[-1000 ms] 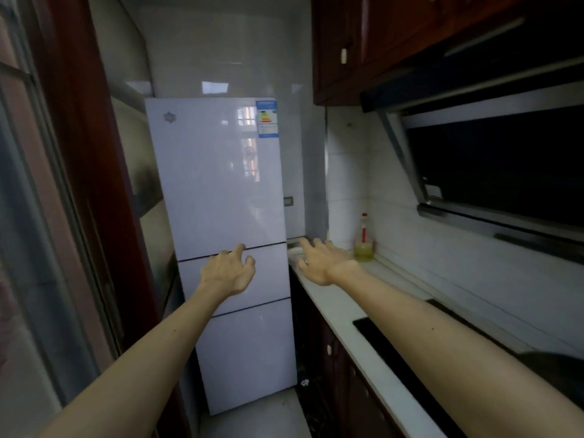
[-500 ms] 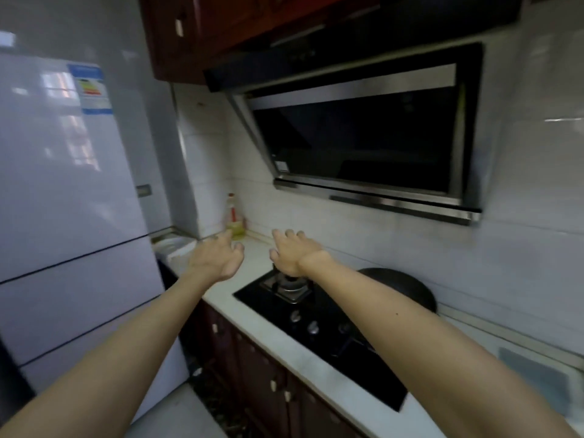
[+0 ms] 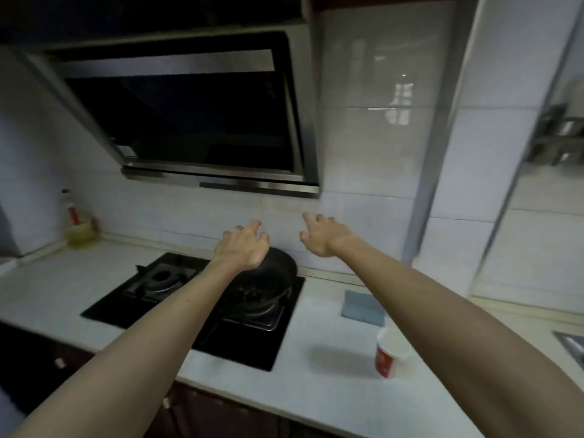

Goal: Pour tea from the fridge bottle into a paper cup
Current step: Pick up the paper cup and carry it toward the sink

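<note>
Sitting upright on the white countertop [image 3: 316,393] just right of the gas hob [image 3: 177,281], the red-and-white paper cup [image 3: 392,354] looks parked ready for pouring. No tea bottle or fridge in view, so I'd guess that's next. Left hand [image 3: 241,248] and right hand [image 3: 322,237] hang out front, fingers loosely curled, holding nothing. A blue cloth [image 3: 363,308] lies behind the cup.

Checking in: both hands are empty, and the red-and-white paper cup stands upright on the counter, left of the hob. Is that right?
Not quite. The paper cup stands right of the hob, not left, as the head view shows. The rest holds: it is upright on the counter, and the left hand and right hand hold nothing.
</note>
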`<state>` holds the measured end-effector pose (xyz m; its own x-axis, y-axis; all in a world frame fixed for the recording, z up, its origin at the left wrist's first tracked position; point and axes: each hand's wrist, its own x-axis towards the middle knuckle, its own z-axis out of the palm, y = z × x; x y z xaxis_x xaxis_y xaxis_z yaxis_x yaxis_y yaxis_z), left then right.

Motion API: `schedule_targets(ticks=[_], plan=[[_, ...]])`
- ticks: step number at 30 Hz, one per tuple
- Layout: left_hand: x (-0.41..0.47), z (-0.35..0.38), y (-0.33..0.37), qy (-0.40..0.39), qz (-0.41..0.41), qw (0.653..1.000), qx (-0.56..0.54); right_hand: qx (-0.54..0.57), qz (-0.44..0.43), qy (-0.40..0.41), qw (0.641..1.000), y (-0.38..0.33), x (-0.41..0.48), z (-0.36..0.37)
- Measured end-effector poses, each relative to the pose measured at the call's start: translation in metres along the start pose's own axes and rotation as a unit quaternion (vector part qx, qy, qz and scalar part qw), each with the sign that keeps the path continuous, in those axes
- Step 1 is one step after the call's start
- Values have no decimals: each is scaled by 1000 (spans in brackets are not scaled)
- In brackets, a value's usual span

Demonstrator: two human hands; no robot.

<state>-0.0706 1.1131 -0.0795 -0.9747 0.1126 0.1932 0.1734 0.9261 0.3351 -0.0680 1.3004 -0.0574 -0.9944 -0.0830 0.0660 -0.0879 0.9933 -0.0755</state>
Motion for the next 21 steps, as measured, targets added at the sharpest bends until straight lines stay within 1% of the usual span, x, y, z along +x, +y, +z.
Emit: schedule_targets(ticks=[5,11,15,21], plan=[[17,37,69,-38,44,998,5,-7,70,-5,997,99,-20,1],[26,84,135,-68,79,994,19,3,127,-21,992,192,-48,7],[27,118,165,-87,84,992,20,26,138,-29,990,234,-65,21],[21,174,178,-125,74,989,16,64,143,-48,986,269,-78,61]])
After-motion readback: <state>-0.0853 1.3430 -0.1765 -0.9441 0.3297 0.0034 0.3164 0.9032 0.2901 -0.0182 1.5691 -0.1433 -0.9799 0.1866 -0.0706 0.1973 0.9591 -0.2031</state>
